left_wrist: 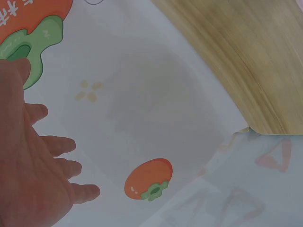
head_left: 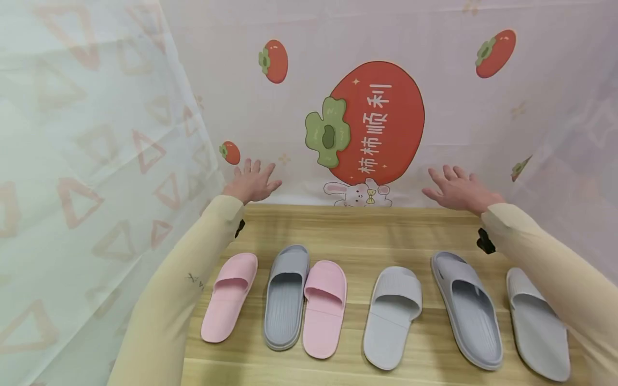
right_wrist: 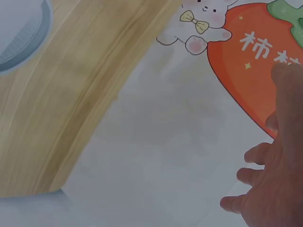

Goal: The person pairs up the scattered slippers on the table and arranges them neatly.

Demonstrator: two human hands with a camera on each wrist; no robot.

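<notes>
Both hands are held out past the far edge of a wooden board, holding nothing. In the head view my left hand (head_left: 251, 183) has its fingers spread, and my right hand (head_left: 458, 188) is spread likewise. On the board, from left to right, lie a pink slipper (head_left: 229, 300), a blue-grey slipper (head_left: 284, 305), a second pink slipper (head_left: 324, 316), a light grey slipper (head_left: 391, 321), another blue-grey slipper (head_left: 470, 316) and another light grey slipper (head_left: 539, 327). The right sleeve partly covers the last one. The second pink slipper touches the blue-grey one beside it.
The wooden board (head_left: 352, 230) carries all the slippers. Behind it hangs a white cloth (head_left: 289, 118) printed with red persimmons and a rabbit. A pale cloth with triangles (head_left: 96, 161) stands along the left side, and another pale cloth (head_left: 579, 177) along the right.
</notes>
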